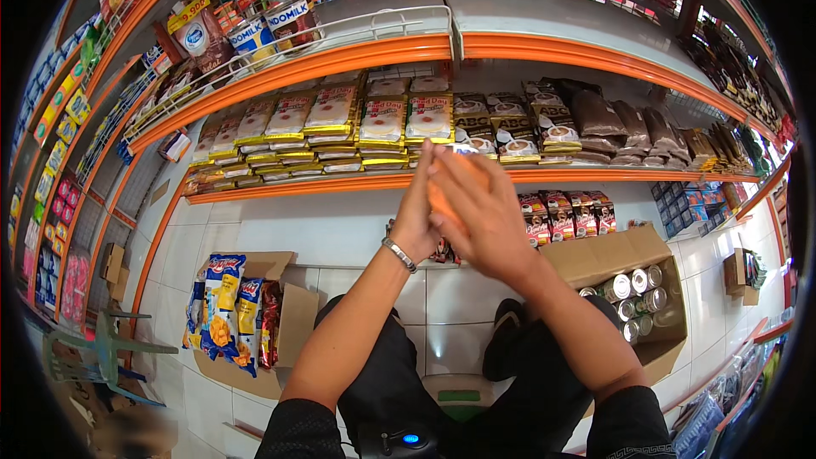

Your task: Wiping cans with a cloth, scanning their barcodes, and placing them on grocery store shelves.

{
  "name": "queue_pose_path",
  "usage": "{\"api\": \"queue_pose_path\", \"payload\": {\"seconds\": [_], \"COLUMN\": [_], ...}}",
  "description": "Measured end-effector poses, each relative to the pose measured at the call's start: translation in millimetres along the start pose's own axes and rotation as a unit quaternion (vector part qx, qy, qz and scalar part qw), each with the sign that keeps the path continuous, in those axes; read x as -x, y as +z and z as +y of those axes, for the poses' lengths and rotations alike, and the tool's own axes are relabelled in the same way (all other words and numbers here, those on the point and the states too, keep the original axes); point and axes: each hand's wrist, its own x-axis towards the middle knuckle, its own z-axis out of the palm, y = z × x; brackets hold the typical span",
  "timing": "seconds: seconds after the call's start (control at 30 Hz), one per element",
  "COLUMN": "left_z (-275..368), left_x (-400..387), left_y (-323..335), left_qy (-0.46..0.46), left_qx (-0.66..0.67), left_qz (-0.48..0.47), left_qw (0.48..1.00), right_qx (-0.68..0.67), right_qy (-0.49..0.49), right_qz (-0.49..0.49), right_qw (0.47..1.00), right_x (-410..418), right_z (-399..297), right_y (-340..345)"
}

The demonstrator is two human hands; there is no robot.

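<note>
Both hands are raised in front of the lower orange-edged shelf. My left hand (417,213), with a bracelet at the wrist, and my right hand (481,217) meet at the fingertips around an orange item (460,188), whose kind I cannot tell. It lies between the palms, largely covered by the right fingers. Behind the fingertips, Good Day cappuccino packs (429,116) and ABC coffee packs (510,134) are stacked on the shelf. Boxes of coffee sachets (561,213) stand on the bottom level, right of the hands.
An open carton of cans (676,306) stands on the floor at the right. Snack bags (223,306) fill a carton (298,319) at the left. A green plastic chair (105,347) stands at far left. The upper shelf's orange edge (357,54) crosses above the hands.
</note>
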Motion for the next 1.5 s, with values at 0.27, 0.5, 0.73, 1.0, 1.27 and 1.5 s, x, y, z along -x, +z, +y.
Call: {"api": "queue_pose_path", "payload": {"seconds": [0.27, 0.5, 0.73, 1.0, 1.27, 1.5], "left_z": [9, 7, 13, 14, 15, 18], "left_x": [-4, 1, 2, 2, -4, 6], "left_y": [-4, 7, 4, -4, -9, 4], "left_qy": [-0.012, 0.030, 0.032, -0.017, 0.005, 0.034], "left_qx": [0.009, -0.090, 0.015, 0.024, 0.012, 0.004], "left_qz": [-0.025, 0.075, 0.033, 0.037, 0.097, 0.055], "left_qw": [1.000, 0.993, 0.999, 0.999, 0.995, 0.998], "right_qx": [0.017, -0.044, -0.018, 0.029, -0.024, -0.053], "right_qy": [0.009, 0.053, -0.003, -0.086, 0.009, 0.027], "right_qz": [0.035, 0.071, 0.045, 0.036, 0.074, 0.067], "right_qw": [0.999, 0.995, 0.999, 0.995, 0.997, 0.996], "right_x": [2, 0, 0, -1, 1, -3], "right_z": [-1, 6, 3, -4, -3, 0], "right_y": [5, 2, 4, 4, 8, 2]}}
